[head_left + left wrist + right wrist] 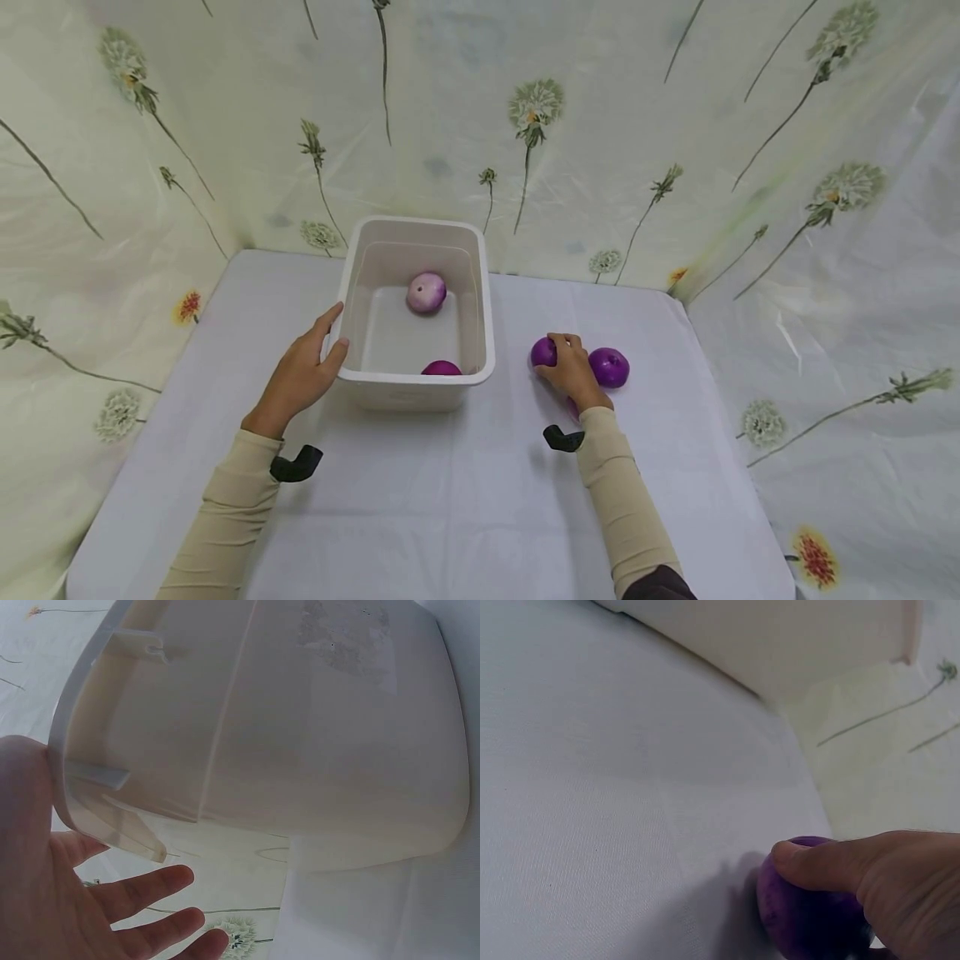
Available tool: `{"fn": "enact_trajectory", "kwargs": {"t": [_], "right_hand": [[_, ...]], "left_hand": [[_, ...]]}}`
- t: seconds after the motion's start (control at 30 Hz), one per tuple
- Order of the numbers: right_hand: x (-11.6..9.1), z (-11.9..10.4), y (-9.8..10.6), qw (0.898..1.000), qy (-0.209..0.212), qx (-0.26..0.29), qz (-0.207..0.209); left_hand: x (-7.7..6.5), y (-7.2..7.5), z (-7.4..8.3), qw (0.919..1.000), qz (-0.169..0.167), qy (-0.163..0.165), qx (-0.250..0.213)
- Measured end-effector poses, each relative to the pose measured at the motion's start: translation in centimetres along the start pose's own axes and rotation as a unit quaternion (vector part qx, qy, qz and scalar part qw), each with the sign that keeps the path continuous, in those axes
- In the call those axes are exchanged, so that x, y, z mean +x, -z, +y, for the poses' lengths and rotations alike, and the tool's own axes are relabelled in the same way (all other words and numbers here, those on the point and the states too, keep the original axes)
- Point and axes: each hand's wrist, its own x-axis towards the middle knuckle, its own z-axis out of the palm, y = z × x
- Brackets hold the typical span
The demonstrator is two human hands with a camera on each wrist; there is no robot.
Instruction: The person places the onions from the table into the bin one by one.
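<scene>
A beige plastic bin (487,333) stands on the table, left of centre. My left hand (303,367) touches its left rim with thumb and forefinger; the other fingers are spread and fairly straight in the left wrist view. Inside the bin lie a pale purple onion (426,293) and a darker one (442,367), partly hidden by the near wall. My right hand (573,371) grips a glossy purple onion (802,915) at the table surface, thumb on its near side. Another purple onion (609,367) sits just right of that hand. One more purple shape is mostly hidden beneath the right wrist.
A white cloth covers the table (450,517). Flower-printed plastic sheeting (450,108) rises behind it and at both sides. The bin's walls stand between its inside and the onions on the right.
</scene>
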Motion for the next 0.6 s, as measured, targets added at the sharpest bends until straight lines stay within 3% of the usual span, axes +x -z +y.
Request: {"fn": "enact_trajectory", "kwargs": {"t": [0.27,0.6], "right_hand": [[-0.5,-0.3,0.1,1.0,-0.009,0.012,0.007],[-0.6,-2.4,2.2,0.998,0.034,0.039,0.043]], "left_hand": [[0.1,0.0,-0.1,1.0,0.0,0.003,0.003],[0.0,0.2,0.2,1.0,-0.006,0.006,0.0]]}}
